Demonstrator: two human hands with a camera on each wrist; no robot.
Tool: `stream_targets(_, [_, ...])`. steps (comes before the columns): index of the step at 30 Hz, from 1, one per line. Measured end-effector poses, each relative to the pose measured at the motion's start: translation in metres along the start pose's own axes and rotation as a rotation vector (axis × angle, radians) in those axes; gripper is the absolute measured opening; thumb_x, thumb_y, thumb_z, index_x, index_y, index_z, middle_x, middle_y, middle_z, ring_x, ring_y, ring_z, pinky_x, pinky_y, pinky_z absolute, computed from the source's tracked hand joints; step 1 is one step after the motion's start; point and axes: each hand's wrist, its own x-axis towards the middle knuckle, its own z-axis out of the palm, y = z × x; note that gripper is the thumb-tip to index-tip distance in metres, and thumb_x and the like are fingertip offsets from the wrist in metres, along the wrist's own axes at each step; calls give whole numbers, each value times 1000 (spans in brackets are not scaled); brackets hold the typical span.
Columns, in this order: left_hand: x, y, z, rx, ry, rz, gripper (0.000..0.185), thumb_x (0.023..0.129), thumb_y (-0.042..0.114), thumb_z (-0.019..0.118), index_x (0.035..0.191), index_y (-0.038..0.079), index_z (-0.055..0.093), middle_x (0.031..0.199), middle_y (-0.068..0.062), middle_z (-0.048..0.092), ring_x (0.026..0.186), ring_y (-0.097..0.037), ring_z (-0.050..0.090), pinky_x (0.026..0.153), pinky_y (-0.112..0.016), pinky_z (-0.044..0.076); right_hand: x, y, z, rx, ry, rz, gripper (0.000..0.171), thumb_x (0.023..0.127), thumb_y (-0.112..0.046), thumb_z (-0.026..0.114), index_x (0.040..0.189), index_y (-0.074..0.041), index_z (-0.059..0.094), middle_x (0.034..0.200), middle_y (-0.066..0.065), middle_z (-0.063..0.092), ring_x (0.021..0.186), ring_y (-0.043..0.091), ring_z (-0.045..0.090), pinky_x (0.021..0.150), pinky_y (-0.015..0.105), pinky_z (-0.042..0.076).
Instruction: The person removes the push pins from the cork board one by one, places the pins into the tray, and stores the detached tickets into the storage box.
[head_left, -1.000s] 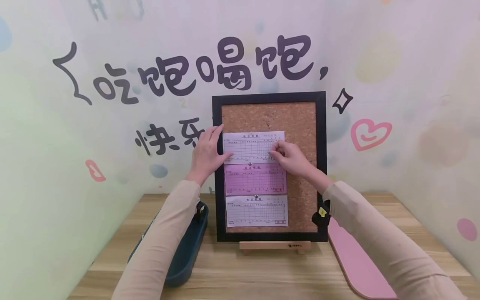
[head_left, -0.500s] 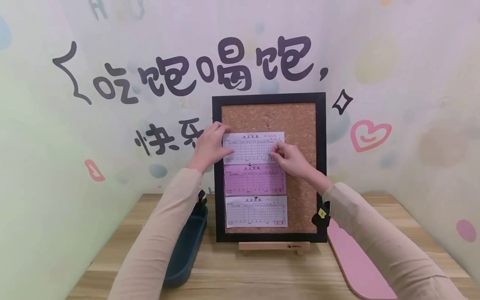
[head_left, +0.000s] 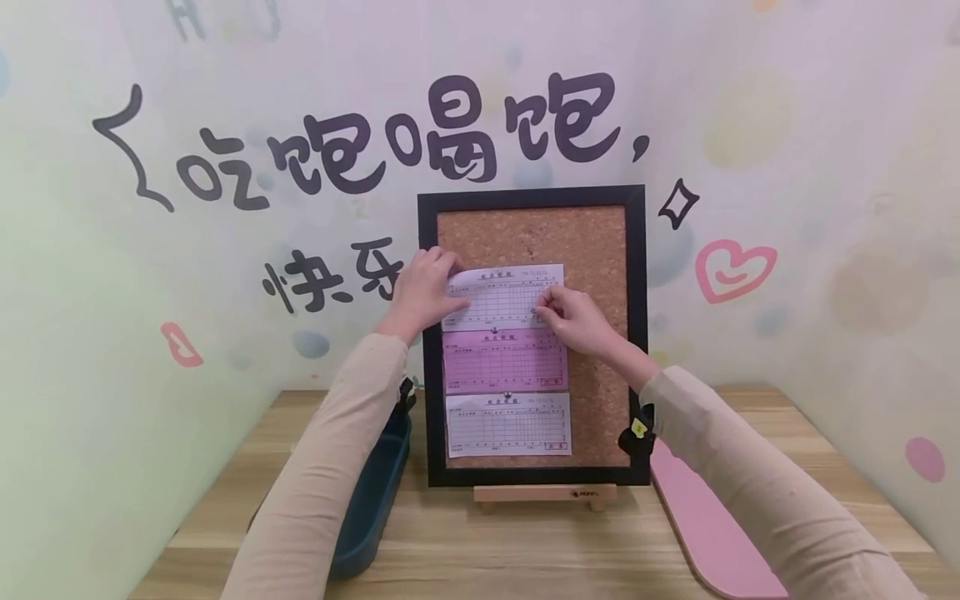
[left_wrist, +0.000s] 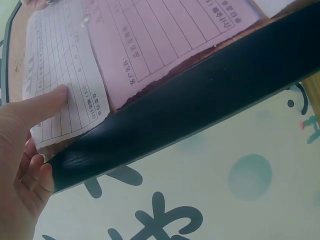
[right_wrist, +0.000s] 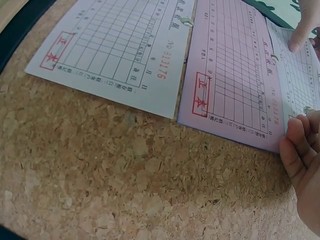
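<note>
A black-framed cork board [head_left: 585, 242] stands on a small easel. Three slips hang on it: a top white slip [head_left: 498, 300], a pink slip [head_left: 502, 362] and a bottom white slip [head_left: 506, 425]. My left hand [head_left: 448, 283] holds the top slip at its left edge: the thumb [left_wrist: 47, 102] lies on the paper and the fingers curl at the lifted upper-left corner. My right hand [head_left: 538, 310] pinches a small pin [right_wrist: 306, 109] against the top slip's lower right. Pins sit at the top of the pink slip [right_wrist: 230, 80] and the lower white slip [right_wrist: 120, 50].
The wooden easel [head_left: 543, 493] rests on a wooden table [head_left: 487, 550] against a decorated wall. A dark teal tray [head_left: 375, 500] sits left of the board, under my left forearm. A pink board [head_left: 705, 533] lies to the right. Bare cork [right_wrist: 125, 175] fills the board's right side.
My left fingers have curled over the top slip's upper-left corner, which now bends off the cork. The right hand has barely shifted.
</note>
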Motion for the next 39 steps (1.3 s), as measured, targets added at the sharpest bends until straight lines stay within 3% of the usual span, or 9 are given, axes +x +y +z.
stream_targets(11, [-6, -8, -5, -80, 48, -11, 12, 85, 15, 58, 92, 5, 62, 87, -8, 60, 81, -25, 50, 70, -37, 42, 0, -4, -1, 3, 0, -3, 8, 91, -10, 53, 89, -2, 55, 70, 6, 51, 60, 16, 44, 53, 28, 36])
stream_targets(23, [-12, -10, -6, -170, 44, -60, 14, 90, 16, 54, 91, 6, 63, 66, -5, 56, 60, -19, 47, 53, -28, 34, -3, -5, -1, -7, -25, 9, 8, 91, -11, 52, 89, -4, 55, 66, 4, 47, 57, 17, 43, 52, 28, 35])
stream_targets(32, [-20, -14, -8, -193, 93, -84, 15, 89, 16, 55, 92, 6, 66, 74, -7, 61, 66, -21, 51, 59, -31, 39, -9, 0, -3, 17, -39, 51, 8, 92, -11, 51, 90, -4, 54, 69, 6, 50, 56, 16, 45, 48, 28, 39])
stream_targets(39, [-25, -11, -8, -195, 199, -39, 14, 88, 12, 57, 90, 3, 67, 77, -10, 64, 67, -22, 54, 61, -33, 43, -15, -1, -8, 32, -56, 75, 9, 93, -11, 49, 91, -3, 53, 68, 8, 50, 53, 17, 46, 47, 28, 38])
